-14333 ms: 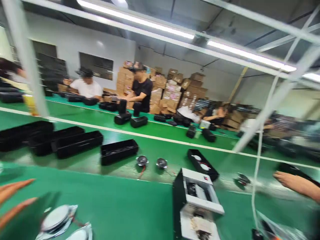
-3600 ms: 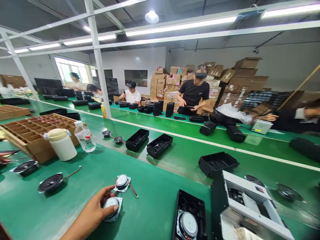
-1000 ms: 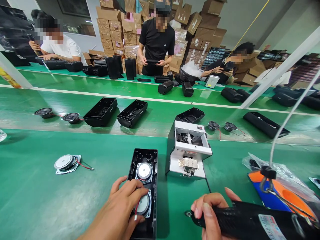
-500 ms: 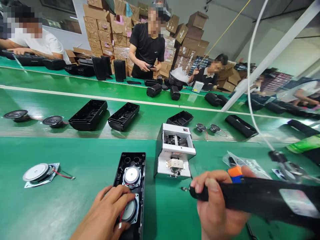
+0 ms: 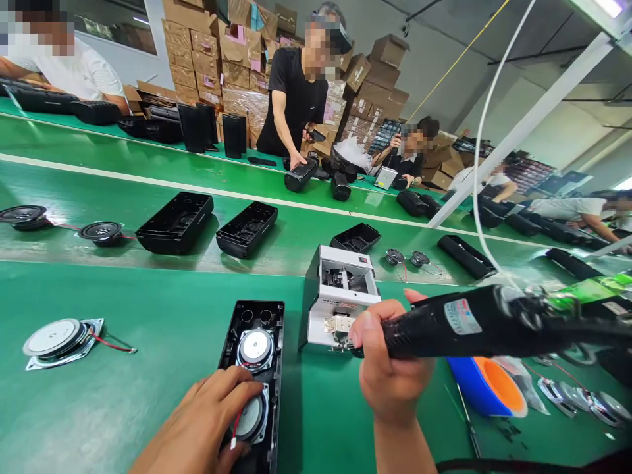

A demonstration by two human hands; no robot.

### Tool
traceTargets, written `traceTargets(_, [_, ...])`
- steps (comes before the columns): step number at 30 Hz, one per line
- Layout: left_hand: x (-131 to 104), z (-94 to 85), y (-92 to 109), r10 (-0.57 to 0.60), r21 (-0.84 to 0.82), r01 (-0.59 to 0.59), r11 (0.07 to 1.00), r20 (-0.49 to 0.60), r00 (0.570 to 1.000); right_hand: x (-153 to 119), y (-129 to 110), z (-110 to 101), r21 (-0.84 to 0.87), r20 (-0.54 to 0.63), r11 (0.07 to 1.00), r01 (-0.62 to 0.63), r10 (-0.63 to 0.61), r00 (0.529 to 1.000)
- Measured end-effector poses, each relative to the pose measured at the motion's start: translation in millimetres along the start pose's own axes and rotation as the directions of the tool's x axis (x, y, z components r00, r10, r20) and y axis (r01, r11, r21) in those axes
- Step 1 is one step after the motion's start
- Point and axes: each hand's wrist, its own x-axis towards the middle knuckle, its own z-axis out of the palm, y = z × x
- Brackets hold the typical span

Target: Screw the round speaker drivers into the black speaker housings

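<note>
A black speaker housing [image 5: 274, 342] lies open on the green bench in front of me, with two round speaker drivers seated in it. My left hand [image 5: 210, 421] rests on the nearer driver [image 5: 251, 416], fingers spread over it. The farther driver [image 5: 255, 347] sits uncovered. My right hand [image 5: 390, 368] grips a black electric screwdriver [image 5: 474, 321] held level, its tip at the front of the white screw feeder box [image 5: 340, 296]. A white cord rises from the screwdriver's rear.
A loose driver [image 5: 56, 337] lies at left. Empty black housings [image 5: 175, 222] and small speakers sit on the conveyor belt beyond. A blue and orange dish [image 5: 486, 385] stands at right. Other people work across the far bench before stacked cartons.
My right hand has lifted the screwdriver and brought its tip leftward to the screw feeder. My left hand stays on the nearer driver. The view has shifted slightly.
</note>
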Motion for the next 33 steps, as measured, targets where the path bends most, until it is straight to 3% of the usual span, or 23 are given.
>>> traceTargets(3, [3,-3.5,5,-0.026,-0.005,0.026,1.000,0.064,0.998,-4,-13,3,0.021,0.062,0.994,-0.109,0.108,0.992])
traceTargets(6, [4,-10.1,16,-0.095,-0.026,0.100,0.995,0.153,0.984,-10,-33,14,0.156,0.062,0.969,-0.192,0.184,0.981])
traceTargets(11, [4,-16.6,26,-0.119,-0.144,0.155,0.977,0.232,0.965,-25,-54,41,0.314,0.033,0.941,-0.123,0.119,0.992])
traceTargets(15, [3,-16.4,25,-0.115,-0.221,0.171,0.960,0.244,0.963,-39,-42,59,0.362,0.123,0.922,-0.139,0.100,0.987])
traceTargets(20, [5,-20.7,28,-0.113,-0.222,0.175,0.959,0.266,0.957,-52,-14,64,0.265,0.258,0.941,-0.211,0.141,0.956])
traceTargets(25, [9,-26.8,31,-0.122,-0.204,0.185,0.961,0.286,0.951,-58,-5,63,0.229,0.293,0.948,-0.221,0.150,0.944])
traceTargets(33, [8,-19.6,30,-0.095,-0.193,0.150,0.970,0.266,0.959,-73,16,53,0.100,0.322,0.967,-0.236,0.193,0.927])
